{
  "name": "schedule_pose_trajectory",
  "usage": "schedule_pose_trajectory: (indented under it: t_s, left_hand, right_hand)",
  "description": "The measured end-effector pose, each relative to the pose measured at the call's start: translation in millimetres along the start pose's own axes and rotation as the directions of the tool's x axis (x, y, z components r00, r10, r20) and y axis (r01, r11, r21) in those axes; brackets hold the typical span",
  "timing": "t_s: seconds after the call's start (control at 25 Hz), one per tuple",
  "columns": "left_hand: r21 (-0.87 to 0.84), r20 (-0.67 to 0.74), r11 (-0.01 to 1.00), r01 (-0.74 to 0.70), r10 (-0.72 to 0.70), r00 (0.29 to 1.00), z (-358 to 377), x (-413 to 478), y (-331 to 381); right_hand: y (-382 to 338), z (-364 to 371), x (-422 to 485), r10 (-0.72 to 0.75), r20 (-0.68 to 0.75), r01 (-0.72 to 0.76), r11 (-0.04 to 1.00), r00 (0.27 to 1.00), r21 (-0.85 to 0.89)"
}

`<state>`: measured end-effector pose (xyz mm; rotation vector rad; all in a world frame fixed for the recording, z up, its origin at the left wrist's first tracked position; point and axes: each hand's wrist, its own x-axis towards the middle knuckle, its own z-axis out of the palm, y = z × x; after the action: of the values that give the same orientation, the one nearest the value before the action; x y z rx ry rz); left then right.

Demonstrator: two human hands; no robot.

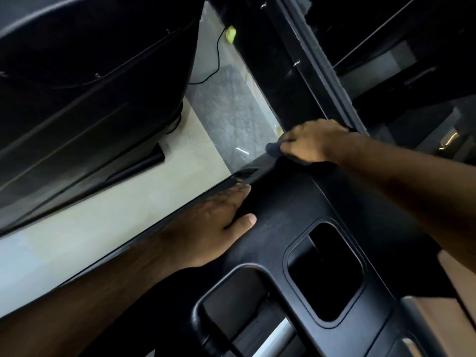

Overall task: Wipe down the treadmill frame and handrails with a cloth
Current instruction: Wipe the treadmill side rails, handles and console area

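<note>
The black treadmill console [288, 210] fills the lower right, with a deep cup pocket [327, 271] and a curved handle [203, 315] below it. My right hand [316, 140] presses a dark cloth [274, 148] onto the console's far edge, where a black upright frame post [304, 73] rises. Only a corner of the cloth shows past my fingers. My left hand [219, 225] lies flat on the console's left edge, fingers together, holding nothing.
Another black machine [90, 86] stands to the left across a strip of pale floor [128, 207]. A grey mat [231, 117], a black cable [217, 60] and a yellow object [231, 34] lie on the floor between them.
</note>
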<state>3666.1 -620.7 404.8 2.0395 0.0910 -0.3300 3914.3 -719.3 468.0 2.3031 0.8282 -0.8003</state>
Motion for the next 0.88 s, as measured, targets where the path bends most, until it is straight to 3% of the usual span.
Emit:
schedule_pose_trajectory:
  t_s: [0.04,0.12,0.2,0.32,0.36,0.44,0.52,0.64,0.68,0.8,0.84,0.88]
  left_hand:
    - [-0.013,0.006,1.000,-0.001,0.001,1.000,-1,4,1]
    - [-0.014,0.005,1.000,-0.015,0.015,1.000,1,13,3]
    - [0.003,0.031,1.000,-0.021,0.021,0.999,3,22,5]
    - [-0.014,0.045,1.000,-0.020,0.020,0.999,5,30,7]
    - [-0.025,0.044,0.999,-0.023,0.025,0.999,6,31,6]
    - [-0.041,0.032,0.999,-0.029,0.030,0.999,8,36,5]
    - [-0.046,0.030,0.998,-0.030,0.031,0.999,10,43,5]
    - [-0.055,0.048,0.998,-0.030,0.033,0.998,9,49,6]
    - [-0.053,0.054,0.998,-0.036,0.038,0.998,10,51,7]
    - [-0.027,0.037,0.996,-0.081,0.082,0.996,11,61,8]
    - [-0.023,0.043,0.996,-0.089,0.090,0.995,11,63,10]
    - [-0.024,0.045,0.996,-0.090,0.091,0.995,11,65,12]
  right_hand:
    - [5,0,3,0.000,-0.005,0.000,1.000,1.000,-0.016]
    - [-7,8,-8,-0.170,0.095,0.176,0.983,0.981,-0.055]
    - [-3,18,-16,-0.289,0.031,0.289,0.957,0.957,-0.008]
    - [24,4,7,-0.046,-0.044,0.044,0.998,0.998,-0.034]
    - [23,4,10,-0.047,-0.033,0.045,0.997,0.998,-0.057]
    - [5,13,4,-0.206,0.084,0.212,0.974,0.975,-0.073]
    - [8,18,0,-0.300,0.058,0.302,0.953,0.952,-0.035]
    - [37,0,22,0.032,0.017,-0.030,0.993,0.999,-0.111]
    - [34,-1,25,0.052,0.031,-0.047,0.991,0.998,-0.129]
    - [2,20,8,-0.199,0.078,0.206,0.973,0.977,-0.100]
    - [9,18,7,-0.165,0.058,0.167,0.985,0.985,-0.039]
    - [23,10,13,-0.021,0.025,0.021,1.000,0.999,0.003]
